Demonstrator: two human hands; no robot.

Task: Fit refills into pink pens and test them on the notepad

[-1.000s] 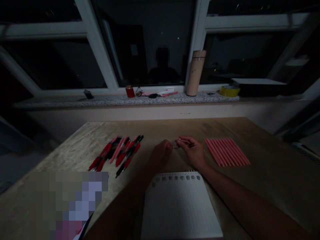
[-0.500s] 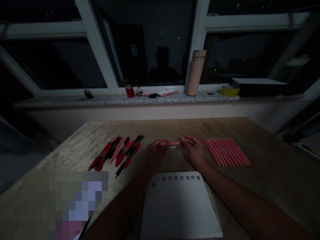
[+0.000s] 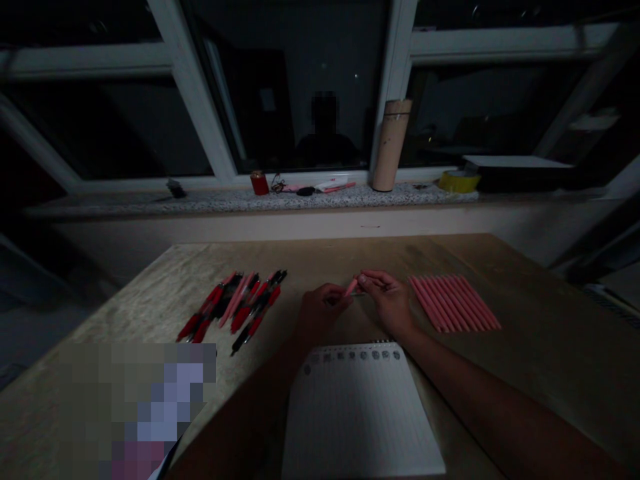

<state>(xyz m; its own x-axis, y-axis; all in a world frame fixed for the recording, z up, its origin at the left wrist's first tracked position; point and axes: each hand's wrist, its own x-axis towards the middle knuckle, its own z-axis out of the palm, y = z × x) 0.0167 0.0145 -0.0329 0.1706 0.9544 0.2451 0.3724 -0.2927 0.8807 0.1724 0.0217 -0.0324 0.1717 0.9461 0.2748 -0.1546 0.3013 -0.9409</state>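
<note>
Over the middle of the table, a pink pen part point(image 3: 351, 287) slants between my two hands. My left hand point(image 3: 325, 308) is closed, with its fingertips at the lower end of the part. My right hand point(image 3: 389, 297) pinches the upper end between thumb and fingers. A thin, pale rod shows faintly just under the part, close to the right fingers; which hand holds it is hard to tell. To the right of my right hand lies a neat row of several pink pens point(image 3: 454, 303). Left of my left hand is a loose group of red, black and pink pens point(image 3: 240, 303).
A spiral notepad point(image 3: 360, 413) with small dark scribbles along its top lies below my hands, between the forearms. The windowsill point(image 3: 215, 200) behind the table point(image 3: 330, 250) carries a tan flask point(image 3: 393, 147), a red jar point(image 3: 259, 183) and yellow tape point(image 3: 459, 182). The lower left is pixelated.
My left hand has moved slightly right, nearer to my right hand. The pink pen part between them has turned from nearly level to slanted. My right hand has barely moved.
</note>
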